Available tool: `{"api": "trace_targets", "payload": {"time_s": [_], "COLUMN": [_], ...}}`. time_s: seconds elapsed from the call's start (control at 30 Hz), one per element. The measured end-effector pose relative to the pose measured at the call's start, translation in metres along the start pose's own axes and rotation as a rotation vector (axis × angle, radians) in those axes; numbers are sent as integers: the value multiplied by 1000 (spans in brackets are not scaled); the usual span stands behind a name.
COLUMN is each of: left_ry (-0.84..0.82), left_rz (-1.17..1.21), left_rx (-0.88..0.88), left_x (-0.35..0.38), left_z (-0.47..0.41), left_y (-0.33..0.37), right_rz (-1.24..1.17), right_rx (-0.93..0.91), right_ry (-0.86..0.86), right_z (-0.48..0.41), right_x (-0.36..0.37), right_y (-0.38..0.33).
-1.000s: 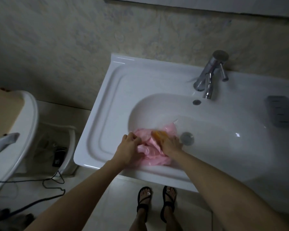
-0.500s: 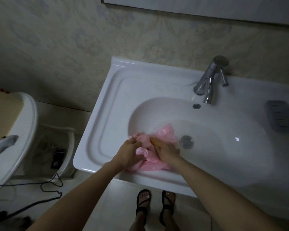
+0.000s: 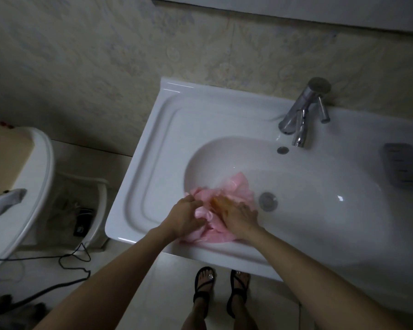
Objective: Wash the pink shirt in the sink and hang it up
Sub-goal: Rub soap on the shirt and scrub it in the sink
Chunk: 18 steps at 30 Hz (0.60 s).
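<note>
Fingers of the left hand (image 3: 185,219) were curled round a bunch of the pink shirt (image 3: 236,190) at its eight o'clock edge. Those of the right hand (image 3: 240,219) lay flatter on the cloth at four o'clock, and whether they gripped could not be told. The shirt sat wadded at seven o'clock in the sink (image 3: 153,167), the drain (image 3: 268,201) just at its three o'clock. Soaked, it likely handled soft, heavy and slick; gathered handfuls seemed the surest hold.

- shirt (image 3: 234,191): pink
- sink (image 3: 167,144): glossy white
- tap (image 3: 303,108): silver chrome
- drain (image 3: 268,201): dull silver
- wall (image 3: 105,55): beige, with a faint pale floral pattern
- dish (image 3: 399,164): dark grey, ribbed
- sandals (image 3: 203,287): black straps
- cable (image 3: 74,260): black
- floor (image 3: 167,294): pale tiles
</note>
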<state>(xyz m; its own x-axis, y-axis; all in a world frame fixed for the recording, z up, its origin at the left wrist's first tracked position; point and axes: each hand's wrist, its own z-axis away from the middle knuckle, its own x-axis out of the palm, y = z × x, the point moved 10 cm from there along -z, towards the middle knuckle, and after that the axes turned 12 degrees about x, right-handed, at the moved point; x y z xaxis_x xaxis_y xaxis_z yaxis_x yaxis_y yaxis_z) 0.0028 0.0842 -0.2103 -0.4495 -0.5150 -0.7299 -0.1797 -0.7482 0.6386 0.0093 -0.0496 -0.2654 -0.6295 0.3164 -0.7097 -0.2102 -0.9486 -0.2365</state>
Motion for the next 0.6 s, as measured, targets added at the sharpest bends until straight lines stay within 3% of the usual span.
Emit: {"api": "trace_targets", "payload": {"time_s": [0.2,0.37,0.43,0.6], "left_ry": [-8,7,15,-13], "left_rz": [-28,36,61,57], "left_rx": [-70,-103,-113,-85], "left_x": [1,-2,-2,3], "left_z": [3,3,4,3], "left_y": [-7,-9,-12,-8], "right_rz": [148,21,61,111], "right_rx": [160,-175,-212,100], "right_ry": [-81,57,88,38], "right_z": [-16,38,44,-5], "right_x": [-14,-44,-26,7], "right_y": [13,-39,-51,20]}}
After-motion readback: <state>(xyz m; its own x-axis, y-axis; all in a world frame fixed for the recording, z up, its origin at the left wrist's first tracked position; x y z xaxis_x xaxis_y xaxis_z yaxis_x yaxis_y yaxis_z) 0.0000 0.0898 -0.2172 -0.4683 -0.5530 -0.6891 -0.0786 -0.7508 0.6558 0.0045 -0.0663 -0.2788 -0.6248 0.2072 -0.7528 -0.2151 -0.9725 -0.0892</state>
